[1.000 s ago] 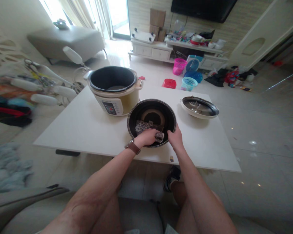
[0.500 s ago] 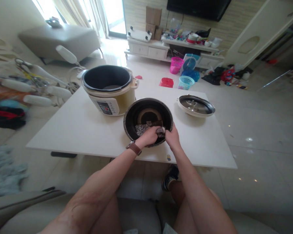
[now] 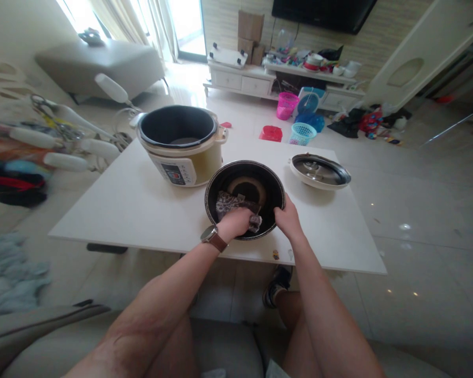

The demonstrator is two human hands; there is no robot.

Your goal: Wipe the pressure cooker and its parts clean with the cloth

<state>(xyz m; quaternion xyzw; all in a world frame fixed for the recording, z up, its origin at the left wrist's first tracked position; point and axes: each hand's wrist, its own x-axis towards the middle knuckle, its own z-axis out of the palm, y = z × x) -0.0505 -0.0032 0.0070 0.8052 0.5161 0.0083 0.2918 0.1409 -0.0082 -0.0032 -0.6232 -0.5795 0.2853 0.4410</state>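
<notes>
A dark round inner pot [image 3: 274, 181] sits near the front of the white table [image 3: 114, 220], its mouth tilted towards me. My left hand [image 3: 235, 222], with a watch on its wrist, reaches into the pot and is closed on a patterned cloth [image 3: 229, 203] against the inner wall. My right hand [image 3: 289, 216] grips the pot's right rim, thumb inside and fingers outside. Behind and left of the pot stands the electric pressure cooker [image 3: 199, 167], open at the top. Its lid [image 3: 319, 172] lies upside down on the table's right side.
Left of the table are blurred white paddle-shaped parts [image 3: 69, 161] on a stand. A red stool [image 3: 271, 133], a light blue basket [image 3: 301, 134] and a pink basket [image 3: 287, 106] stand on the floor beyond the far edge. Small stickers [image 3: 276, 254] mark the front edge.
My left hand has shifted the cloth leftward along the pot's inside wall. My right hand has moved apart from the left and stays on the right rim.
</notes>
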